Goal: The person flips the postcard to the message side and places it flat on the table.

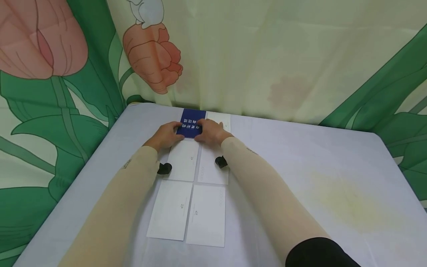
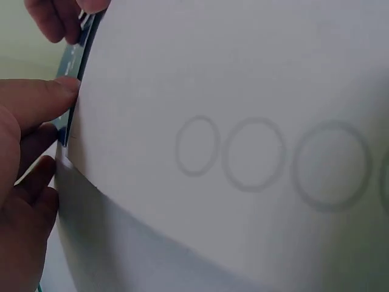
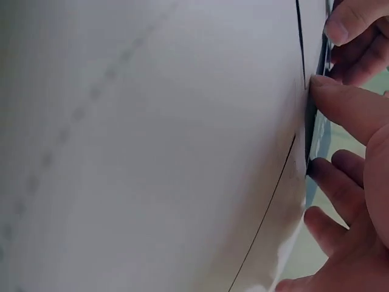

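A dark blue card (image 1: 191,122) with white lettering, upside down in the head view, is at the far end of the table. My left hand (image 1: 166,135) pinches its left side, thumb at the near corner. On the opposite side my right hand (image 1: 211,131) holds it, thumb at the near edge and fingers over the right edge. In the left wrist view the thumb (image 2: 51,100) presses along the card's edge. A white card (image 1: 218,118) shows partly behind the right hand. Nearer lie white cards in two columns, among them a left one (image 1: 182,161) and a right one (image 1: 212,170).
Two more white cards, left (image 1: 169,211) and right (image 1: 207,217), lie closest to me. A white cloth covers the table (image 1: 300,178), with a yellowish stain at the right. Behind it hangs a flowered curtain (image 1: 253,55).
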Available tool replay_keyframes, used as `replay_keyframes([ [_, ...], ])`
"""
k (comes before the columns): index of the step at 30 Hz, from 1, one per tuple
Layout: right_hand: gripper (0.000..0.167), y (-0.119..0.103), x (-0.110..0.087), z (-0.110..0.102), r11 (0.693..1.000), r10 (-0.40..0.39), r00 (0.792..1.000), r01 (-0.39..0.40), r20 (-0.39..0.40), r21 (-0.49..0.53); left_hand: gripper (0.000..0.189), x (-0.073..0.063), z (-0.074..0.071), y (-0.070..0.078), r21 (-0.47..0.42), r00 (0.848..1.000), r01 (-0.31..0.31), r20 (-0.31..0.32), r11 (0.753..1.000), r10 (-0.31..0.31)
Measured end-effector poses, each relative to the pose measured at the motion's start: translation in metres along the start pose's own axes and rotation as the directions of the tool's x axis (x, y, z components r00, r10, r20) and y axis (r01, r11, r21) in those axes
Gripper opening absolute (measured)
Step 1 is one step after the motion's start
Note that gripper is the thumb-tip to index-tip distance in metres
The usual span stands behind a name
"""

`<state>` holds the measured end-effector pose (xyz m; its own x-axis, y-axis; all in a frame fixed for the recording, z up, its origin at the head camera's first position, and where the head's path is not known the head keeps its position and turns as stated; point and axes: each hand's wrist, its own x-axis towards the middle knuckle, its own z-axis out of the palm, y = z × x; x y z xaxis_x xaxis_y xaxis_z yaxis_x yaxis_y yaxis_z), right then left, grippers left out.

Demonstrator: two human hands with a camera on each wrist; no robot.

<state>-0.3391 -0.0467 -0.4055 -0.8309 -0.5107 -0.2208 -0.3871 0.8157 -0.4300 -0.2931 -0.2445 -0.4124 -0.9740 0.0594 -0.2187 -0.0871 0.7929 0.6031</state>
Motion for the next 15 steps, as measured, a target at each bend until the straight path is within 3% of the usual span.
replay_keyframes([
  [15, 0.063, -0.0005, -0.0019, -0.0040, 0.995, -0.025, 0.999, 0.028, 0.032, -0.094, 0.059, 0.0011, 0.0013, 0.0038, 0.027, 0.999, 0.037, 0.007, 0.999, -0.037],
])
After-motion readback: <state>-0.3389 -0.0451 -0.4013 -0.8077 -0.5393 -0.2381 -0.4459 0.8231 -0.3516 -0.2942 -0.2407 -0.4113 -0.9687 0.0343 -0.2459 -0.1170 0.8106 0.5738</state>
